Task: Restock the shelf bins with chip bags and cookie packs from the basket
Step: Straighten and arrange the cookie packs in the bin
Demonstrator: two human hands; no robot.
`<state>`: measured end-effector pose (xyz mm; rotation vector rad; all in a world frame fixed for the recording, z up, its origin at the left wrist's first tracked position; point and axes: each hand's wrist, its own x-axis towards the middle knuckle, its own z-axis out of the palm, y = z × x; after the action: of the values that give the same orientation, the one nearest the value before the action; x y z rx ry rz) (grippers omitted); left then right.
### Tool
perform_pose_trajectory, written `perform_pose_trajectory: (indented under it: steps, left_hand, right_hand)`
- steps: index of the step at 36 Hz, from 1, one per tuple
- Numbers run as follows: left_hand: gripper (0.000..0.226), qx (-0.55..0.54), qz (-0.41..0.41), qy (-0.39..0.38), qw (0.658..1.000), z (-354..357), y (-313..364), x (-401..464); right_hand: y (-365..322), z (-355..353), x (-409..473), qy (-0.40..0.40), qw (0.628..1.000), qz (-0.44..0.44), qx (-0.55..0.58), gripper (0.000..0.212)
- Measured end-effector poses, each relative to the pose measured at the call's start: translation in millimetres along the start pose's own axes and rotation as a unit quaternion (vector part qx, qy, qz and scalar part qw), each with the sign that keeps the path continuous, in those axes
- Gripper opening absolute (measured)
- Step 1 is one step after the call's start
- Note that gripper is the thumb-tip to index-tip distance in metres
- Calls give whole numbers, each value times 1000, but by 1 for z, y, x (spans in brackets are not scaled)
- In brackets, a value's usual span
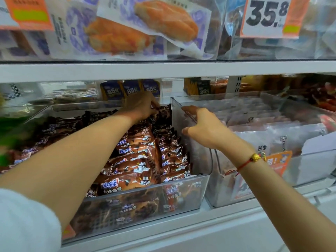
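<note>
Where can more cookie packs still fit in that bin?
Room remains at the back right of the clear bin, along its right wall, which the right hand grips, and behind the pack that the left hand holds. The brown cookie packs crowd the middle and front.

At the far end of a clear shelf bin (116,213) packed with rows of brown cookie packs (134,160), the left hand (141,105) grips what looks like one dark pack (163,113), while the right hand (203,127) holds the bin's right wall.
</note>
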<state>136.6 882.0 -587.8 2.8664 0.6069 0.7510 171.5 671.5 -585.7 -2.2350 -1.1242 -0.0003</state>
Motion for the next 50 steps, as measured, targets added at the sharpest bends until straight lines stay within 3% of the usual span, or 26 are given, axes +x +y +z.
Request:
perform_pose_trajectory:
  steps: [9,14,20,24,28,32,34,40,45,50]
  left_hand:
    - [41,11,-6,-127,992,-13,4,4]
    - [41,-38,-12,-44,998,-25,15,-22]
    - [29,-100,-33,15,994,-57,36,-75]
    - [22,-115,-30,49,992,-86,51,-129]
    - [16,-173,-16,119,978,-109,66,-195]
    - [14,-215,-21,116,969,-111,67,-260]
    - [15,-232,-36,92,968,-102,60,-289]
    - [13,-295,-164,-50,940,-50,32,-364]
    - [11,-301,-228,-211,901,10,6,-427]
    - [17,-270,-289,-341,853,84,-19,-484]
  right_hand:
    - [3,6,4,6,1000,12,-14,52]
    - [1,5,-4,38,999,11,-29,43]
    - [-9,-3,-26,131,988,-36,-72,34]
    - [-15,-6,-50,120,983,-72,-123,32]
    - [-27,-8,-93,128,979,-123,-100,24]
    - [-42,4,-151,136,977,-149,-66,16]
    - [-48,16,-174,96,984,-143,-43,16]
    - [-45,81,-216,-171,985,-30,-10,11]
    - [-26,155,-237,-385,917,48,-95,28]
    - [-6,226,-271,-493,858,80,-122,35]
